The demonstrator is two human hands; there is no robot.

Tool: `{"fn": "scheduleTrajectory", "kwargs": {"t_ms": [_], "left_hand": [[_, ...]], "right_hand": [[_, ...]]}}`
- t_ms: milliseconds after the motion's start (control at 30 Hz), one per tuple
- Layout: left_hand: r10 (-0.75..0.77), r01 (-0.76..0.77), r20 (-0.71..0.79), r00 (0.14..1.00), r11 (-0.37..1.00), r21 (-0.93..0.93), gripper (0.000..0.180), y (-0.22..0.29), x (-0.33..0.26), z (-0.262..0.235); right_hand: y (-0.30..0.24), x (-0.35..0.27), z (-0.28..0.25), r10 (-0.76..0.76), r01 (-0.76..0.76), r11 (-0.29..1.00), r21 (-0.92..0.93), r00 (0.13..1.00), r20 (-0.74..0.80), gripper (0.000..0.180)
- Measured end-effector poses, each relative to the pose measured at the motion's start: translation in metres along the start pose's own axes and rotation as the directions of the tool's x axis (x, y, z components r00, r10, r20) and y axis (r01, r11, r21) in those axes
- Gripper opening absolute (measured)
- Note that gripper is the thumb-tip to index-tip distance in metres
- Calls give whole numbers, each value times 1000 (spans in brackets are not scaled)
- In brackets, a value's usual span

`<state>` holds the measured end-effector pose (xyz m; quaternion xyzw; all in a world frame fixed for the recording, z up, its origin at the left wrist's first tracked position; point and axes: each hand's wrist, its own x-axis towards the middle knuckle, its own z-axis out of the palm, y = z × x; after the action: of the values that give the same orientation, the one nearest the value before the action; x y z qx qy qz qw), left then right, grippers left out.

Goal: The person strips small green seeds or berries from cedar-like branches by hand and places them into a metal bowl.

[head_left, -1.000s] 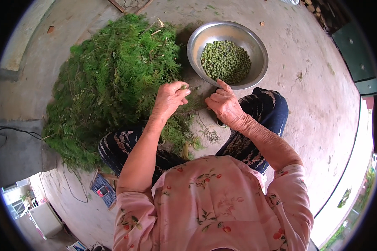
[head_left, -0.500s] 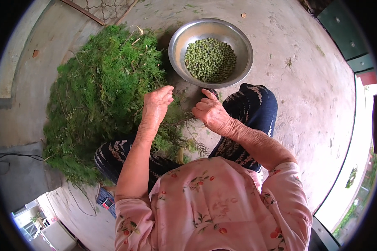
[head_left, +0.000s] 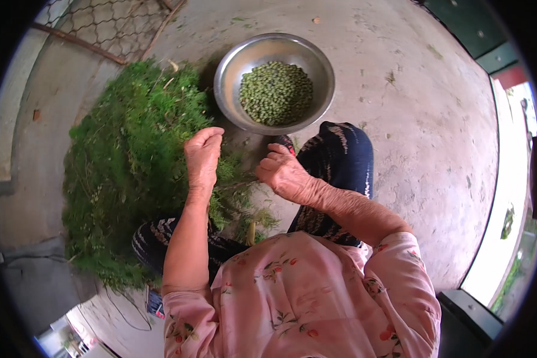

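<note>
Above the edge of a big heap of feathery green evergreen branches (head_left: 131, 155), my left hand (head_left: 203, 156) is closed with thumb and fingertips together. Anything pinched there is too small to make out. My right hand (head_left: 284, 173) is closed a little to the right, its fingers curled at the end of a thin evergreen sprig (head_left: 238, 185) that stretches left toward the heap. Beyond both hands a wide metal bowl (head_left: 225, 107) stands on the floor, partly filled with small round green seed cones (head_left: 275, 93). Neither hand touches the bowl.
My knees in dark patterned trousers (head_left: 346, 152) flank the work. Rusty-framed wire mesh (head_left: 101, 30) lies at the far left. Behind the heap runs a dark cable (head_left: 125, 310). Concrete floor (head_left: 417, 161) extends right to a bright doorway.
The whole view has shifted, so bowl and heap sit lower and further left. My left fingers have drawn together more; both hands stay closed and apart, near the bowl.
</note>
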<state>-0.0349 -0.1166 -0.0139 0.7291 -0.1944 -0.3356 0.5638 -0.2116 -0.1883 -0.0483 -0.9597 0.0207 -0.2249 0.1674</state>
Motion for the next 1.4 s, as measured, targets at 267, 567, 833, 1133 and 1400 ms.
{"fn": "scheduleTrajectory", "kwargs": {"t_ms": [267,567,833,1133,1400], "left_hand": [[-10,23,127,992,995,-101,19,10,22,13],[3,8,299,954,999,-35,20,9,33,10],[-99,30,283,954,971,239,13,3,65,30],[100,-111,73,992,980,166,16,2,71,41],[101,-111,204,974,993,42,19,39,77,77]], "right_hand": [[1,1,1,76,-77,997,-25,996,-36,14],[3,7,8,113,-125,982,-140,990,-89,8],[9,3,37,259,-281,922,-265,959,-116,12],[15,2,20,271,-277,938,-207,961,-59,14],[13,-4,18,287,-288,949,-131,958,-24,8]]}}
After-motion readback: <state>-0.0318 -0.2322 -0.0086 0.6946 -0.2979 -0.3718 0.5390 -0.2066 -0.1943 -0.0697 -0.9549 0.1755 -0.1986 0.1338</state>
